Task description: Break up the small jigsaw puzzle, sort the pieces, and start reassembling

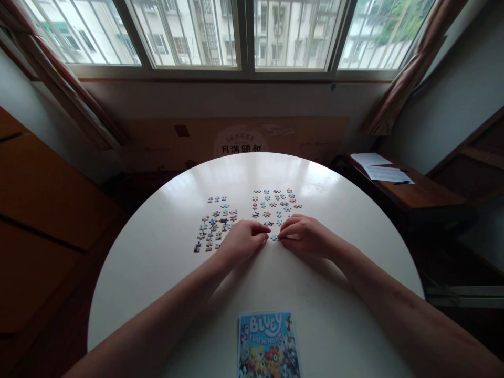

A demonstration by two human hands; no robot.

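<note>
A small light-blue jigsaw piece (274,238) lies on the white table between my two hands. My right hand (302,232) has its fingers drawn together, with the tips at the piece's right edge. Just to the left, my left hand (246,236) is closed, thumb and fingers bent close together; whether something is between them is too small to make out. Beyond my hands, loose jigsaw pieces (273,205) lie spread in rough rows. Another group of pieces (213,223), packed closer, sits left of my left hand, which partly hides it.
A blue picture card (270,344) lettered "Bluey" lies near me on the round table (157,304). Past the table's far edge stands a printed cardboard panel (315,134) below the window. On the right, papers (388,173) and a pen rest on a brown side table (429,191).
</note>
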